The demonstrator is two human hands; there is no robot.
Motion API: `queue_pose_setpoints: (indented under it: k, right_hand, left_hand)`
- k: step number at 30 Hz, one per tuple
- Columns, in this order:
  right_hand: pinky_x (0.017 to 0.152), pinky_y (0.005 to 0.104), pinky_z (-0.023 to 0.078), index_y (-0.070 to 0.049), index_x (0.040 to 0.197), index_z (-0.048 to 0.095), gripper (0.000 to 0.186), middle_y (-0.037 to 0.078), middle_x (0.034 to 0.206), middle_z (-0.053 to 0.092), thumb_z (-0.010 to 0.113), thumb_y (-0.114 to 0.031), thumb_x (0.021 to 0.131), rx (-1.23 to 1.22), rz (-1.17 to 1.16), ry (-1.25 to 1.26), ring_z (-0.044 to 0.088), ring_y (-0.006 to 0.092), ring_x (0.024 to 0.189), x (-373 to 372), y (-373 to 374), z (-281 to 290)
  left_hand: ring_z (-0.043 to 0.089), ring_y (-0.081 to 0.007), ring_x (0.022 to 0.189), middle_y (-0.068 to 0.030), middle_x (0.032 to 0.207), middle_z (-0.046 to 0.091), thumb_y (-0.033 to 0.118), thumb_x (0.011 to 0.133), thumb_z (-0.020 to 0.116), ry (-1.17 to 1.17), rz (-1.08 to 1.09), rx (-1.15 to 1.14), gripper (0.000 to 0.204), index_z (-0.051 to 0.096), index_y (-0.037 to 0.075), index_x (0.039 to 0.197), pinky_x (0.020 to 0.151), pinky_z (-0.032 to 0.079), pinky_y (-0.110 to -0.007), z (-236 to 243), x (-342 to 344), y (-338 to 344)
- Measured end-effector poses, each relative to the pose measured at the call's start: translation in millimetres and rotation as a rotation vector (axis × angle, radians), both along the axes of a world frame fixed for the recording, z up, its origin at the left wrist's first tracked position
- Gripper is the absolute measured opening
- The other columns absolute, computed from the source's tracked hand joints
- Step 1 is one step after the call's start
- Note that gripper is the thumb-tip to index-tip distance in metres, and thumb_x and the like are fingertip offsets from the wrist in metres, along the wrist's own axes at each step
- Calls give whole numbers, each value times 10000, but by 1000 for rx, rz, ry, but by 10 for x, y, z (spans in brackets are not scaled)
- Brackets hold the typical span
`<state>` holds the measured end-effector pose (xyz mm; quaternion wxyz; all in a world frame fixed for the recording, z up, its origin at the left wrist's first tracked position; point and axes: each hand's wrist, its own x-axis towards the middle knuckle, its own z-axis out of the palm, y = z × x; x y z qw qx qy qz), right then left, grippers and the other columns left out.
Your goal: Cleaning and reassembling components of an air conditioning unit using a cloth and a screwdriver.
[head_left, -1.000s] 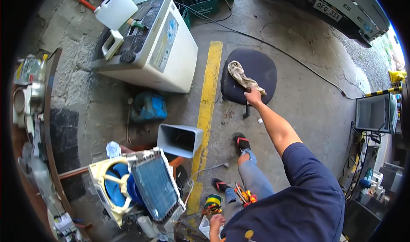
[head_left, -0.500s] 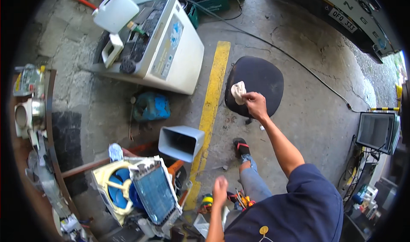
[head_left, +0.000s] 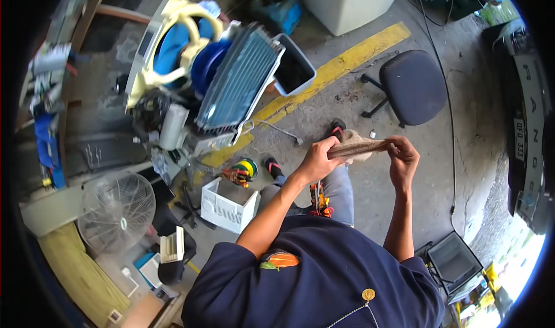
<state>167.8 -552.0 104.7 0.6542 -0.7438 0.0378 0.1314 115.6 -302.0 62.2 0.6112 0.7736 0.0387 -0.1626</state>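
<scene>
A beige and brown cloth [head_left: 359,148], folded or bunched so that its exact kind does not show, is stretched out in front of my body. My left hand [head_left: 319,162] grips its left end, the thumb and fingers closed on the fabric. At the other end my right hand [head_left: 404,161] pinches the cloth between thumb and fingertips. Beyond my hands stands a stool with a dark padded seat [head_left: 414,87]. A tool with an orange and black handle [head_left: 317,197] lies at my lap, below the cloth.
To the left stands an opened air-conditioner unit with a coil [head_left: 240,76] and blue fan [head_left: 171,45]. A grey bin [head_left: 308,73] is beside it. Nearer are a white plastic housing [head_left: 228,205] and a standing fan [head_left: 117,209]. A cable [head_left: 448,102] crosses the floor.
My right hand has lifted the cloth off the stool seat and brought it in toward my body. My left hand has come up and taken its other end. The view has turned left.
</scene>
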Motion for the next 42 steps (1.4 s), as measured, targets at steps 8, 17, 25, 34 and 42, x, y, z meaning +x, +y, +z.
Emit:
queue_pose_setpoints:
  k: [8, 17, 25, 34, 42]
  right_hand:
    - [940, 291, 507, -5, 1114, 740, 215, 63, 1138, 703, 588, 75, 985, -41, -29, -332, 628, 186, 1022, -1165, 693, 10]
    - [1091, 350, 453, -17, 1292, 667, 278, 112, 1257, 682, 569, -148, 1067, -84, -451, 26, 614, 212, 1198, -2603, 1302, -1123]
    - [1036, 400, 524, 0, 1423, 600, 444, 156, 1302, 694, 473, -277, 1100, 1066, -110, 193, 662, 279, 1204, -2261, 2214, -3554]
    - [855, 335, 589, 10, 1417, 581, 448, 155, 1220, 722, 494, -288, 1095, 1118, 138, 580, 703, 243, 1019, -1705, 3104, -4804]
    - [719, 262, 552, 16, 1310, 605, 338, 139, 1149, 727, 663, -167, 1032, 1053, 345, 507, 653, 158, 826, -1232, 3403, -5901]
  left_hand:
    - [660, -279, 876, -129, 1011, 723, 136, 887, 703, 205, -309, -63, 199, 697, 61, 1071, 848, 516, -384, -111, -1147, 641]
    - [714, -410, 788, -230, 1037, 707, 170, 953, 636, -78, -300, 278, 248, 615, 33, 1160, 697, 567, -486, 225, -1516, 469]
    - [710, -336, 814, -184, 1017, 733, 151, 993, 612, -85, 75, 20, 232, 616, 23, 1186, 724, 561, -443, -1503, -1986, 1303]
    - [620, -153, 872, -89, 1041, 707, 112, 1009, 630, -166, 437, -285, 258, 622, 20, 1249, 786, 509, -300, -3267, -1795, 1916]
    - [693, -213, 918, -122, 1085, 736, 147, 1029, 645, -349, 329, 375, 247, 655, 28, 1246, 799, 561, -341, -3413, -2109, 1830]
